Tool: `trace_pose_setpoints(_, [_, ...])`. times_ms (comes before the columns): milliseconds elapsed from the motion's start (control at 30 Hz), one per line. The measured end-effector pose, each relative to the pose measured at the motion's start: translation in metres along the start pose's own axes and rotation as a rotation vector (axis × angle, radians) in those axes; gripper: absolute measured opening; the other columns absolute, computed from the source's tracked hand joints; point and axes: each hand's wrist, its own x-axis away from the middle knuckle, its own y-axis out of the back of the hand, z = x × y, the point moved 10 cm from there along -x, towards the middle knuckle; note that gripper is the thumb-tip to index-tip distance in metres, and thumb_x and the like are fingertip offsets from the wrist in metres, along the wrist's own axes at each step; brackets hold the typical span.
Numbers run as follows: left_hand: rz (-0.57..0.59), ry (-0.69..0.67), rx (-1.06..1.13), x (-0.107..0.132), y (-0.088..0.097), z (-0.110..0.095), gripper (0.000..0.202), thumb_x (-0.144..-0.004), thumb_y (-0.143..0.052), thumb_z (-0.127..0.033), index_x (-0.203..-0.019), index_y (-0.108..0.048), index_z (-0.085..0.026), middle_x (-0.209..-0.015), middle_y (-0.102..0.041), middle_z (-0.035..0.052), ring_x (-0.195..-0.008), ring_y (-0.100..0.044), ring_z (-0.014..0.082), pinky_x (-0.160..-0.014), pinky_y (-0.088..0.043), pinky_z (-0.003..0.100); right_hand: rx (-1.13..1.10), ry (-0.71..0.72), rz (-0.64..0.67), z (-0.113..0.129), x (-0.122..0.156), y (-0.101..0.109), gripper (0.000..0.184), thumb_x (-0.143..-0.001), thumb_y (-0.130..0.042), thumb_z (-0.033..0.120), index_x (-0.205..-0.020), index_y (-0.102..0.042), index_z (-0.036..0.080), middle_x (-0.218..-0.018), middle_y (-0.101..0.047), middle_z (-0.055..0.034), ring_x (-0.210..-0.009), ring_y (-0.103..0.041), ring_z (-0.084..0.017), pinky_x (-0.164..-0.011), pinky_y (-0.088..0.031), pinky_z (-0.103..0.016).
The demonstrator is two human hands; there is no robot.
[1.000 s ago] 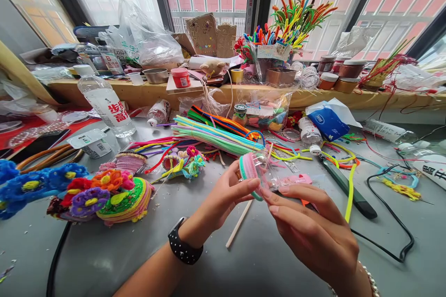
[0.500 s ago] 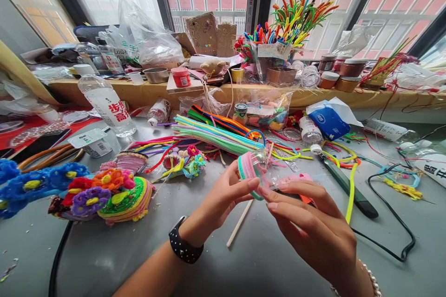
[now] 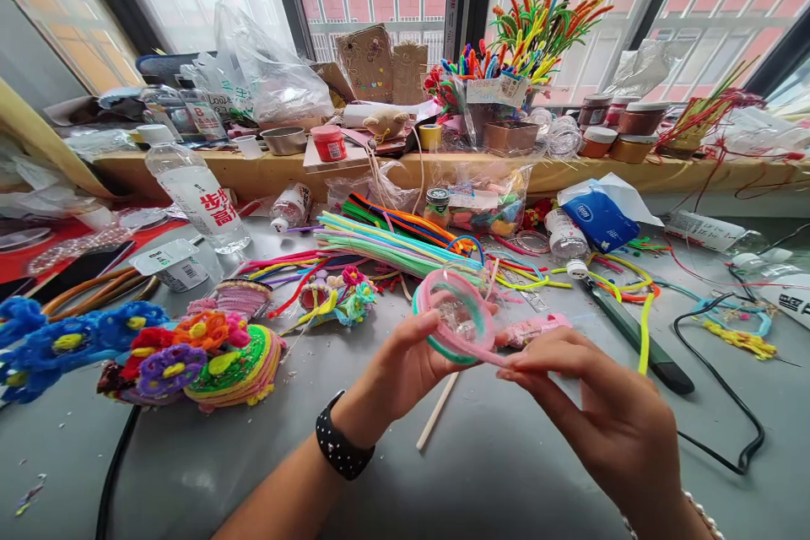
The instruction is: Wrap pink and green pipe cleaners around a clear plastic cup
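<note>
In the head view, my left hand (image 3: 396, 371) is wrapped round a clear plastic bottle piece (image 3: 461, 316), its round opening tilted toward me. Teal and pink fuzzy pipe cleaner circles the rim. The loose end of the pink pipe cleaner (image 3: 488, 356) runs off to the right, pinched between the thumb and fingers of my right hand (image 3: 601, 405). Behind the piece lies a bundle of pastel pipe cleaners (image 3: 386, 245). Just beyond my right fingers is a pink packet (image 3: 537, 327). A wooden stick (image 3: 436, 413) rests on the grey table below my hands.
To the left stand pipe cleaner flower pieces (image 3: 170, 354) and a clear bottle (image 3: 199, 194). At the right lie a green utility knife (image 3: 639, 337), a black cable (image 3: 740, 405) and a blue tissue pack (image 3: 598, 215). Paint jars (image 3: 639, 120) line the sill.
The bottle piece has turned so that its opening faces me. My right hand has moved away to the right and down, drawing out the pink pipe cleaner's end.
</note>
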Motion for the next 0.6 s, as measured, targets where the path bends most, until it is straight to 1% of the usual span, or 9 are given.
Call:
trace_pose_setpoints(100, [0.08,0.016,-0.006,0.002,-0.008,0.002,0.063,-0.07,-0.065,-0.04,-0.126,-0.048,-0.018,-0.102,-0.07,0.0102,-0.092,-0.067,0.0283,-0.084,-0.048,0.038,-0.066,-0.078,-0.004,-0.009,0.0,0.001,0.019,-0.077,-0.063,0.008,-0.088,-0.061,0.024,-0.074,-0.067,0.0024,-0.069,-0.064,-0.013,-0.065,-0.052,-0.024])
trace_pose_setpoints(167, [0.107,0.033,-0.026,0.003,-0.009,0.004,0.065,-0.07,-0.064,-0.043,-0.127,-0.047,-0.017,-0.108,-0.068,0.0125,-0.096,-0.066,0.0316,-0.087,-0.046,0.043,-0.098,-0.11,-0.004,-0.013,-0.001,0.002,0.012,-0.078,-0.065,0.013,-0.082,-0.06,0.023,-0.068,-0.064,0.0037,-0.064,-0.061,-0.011,-0.065,-0.052,-0.023])
trace_pose_setpoints(233, [0.121,0.052,-0.05,0.003,-0.009,0.007,0.067,-0.07,-0.063,-0.045,-0.128,-0.046,-0.017,-0.112,-0.066,0.0144,-0.101,-0.063,0.0336,-0.088,-0.045,0.045,-0.099,-0.132,-0.002,-0.014,-0.002,0.002,0.008,-0.078,-0.066,0.017,-0.076,-0.06,0.022,-0.062,-0.061,0.0046,-0.059,-0.057,-0.009,-0.063,-0.052,-0.022])
trace_pose_setpoints(300, [0.136,0.073,-0.068,0.003,-0.008,0.009,0.07,-0.068,-0.063,-0.047,-0.128,-0.046,-0.016,-0.116,-0.064,0.0161,-0.104,-0.061,0.0348,-0.084,-0.046,0.044,-0.078,-0.142,-0.006,-0.013,-0.004,0.003,0.009,-0.078,-0.067,0.02,-0.073,-0.06,0.021,-0.06,-0.061,0.0048,-0.055,-0.053,-0.009,-0.061,-0.051,-0.022])
trace_pose_setpoints(400, [0.138,0.127,-0.068,0.003,-0.003,0.017,0.066,-0.067,-0.063,-0.05,-0.121,-0.052,-0.014,-0.117,-0.063,0.0174,-0.104,-0.061,0.0347,-0.074,-0.048,0.037,-0.048,-0.141,-0.02,-0.011,-0.007,0.006,0.013,-0.076,-0.069,0.024,-0.067,-0.06,0.02,-0.055,-0.058,0.0046,-0.049,-0.047,-0.008,-0.053,-0.048,-0.021])
trace_pose_setpoints(500, [0.066,0.203,-0.057,0.003,0.008,0.026,0.059,-0.065,-0.063,-0.051,-0.109,-0.06,-0.012,-0.109,-0.067,0.0169,-0.094,-0.065,0.0312,-0.068,-0.049,0.033,-0.015,-0.205,0.001,-0.018,-0.006,0.006,0.019,-0.074,-0.07,0.031,-0.062,-0.059,0.02,-0.052,-0.056,0.0035,-0.047,-0.046,-0.008,-0.043,-0.042,-0.019])
trace_pose_setpoints(600, [0.017,0.264,-0.066,0.003,0.012,0.03,0.054,-0.066,-0.062,-0.051,-0.103,-0.062,-0.011,-0.105,-0.068,0.0171,-0.087,-0.067,0.0285,-0.068,-0.049,0.034,0.062,-0.302,0.06,-0.033,-0.004,0.003,0.026,-0.071,-0.071,0.04,-0.063,-0.057,0.02,-0.055,-0.057,0.0024,-0.049,-0.049,-0.01,-0.044,-0.043,-0.021])
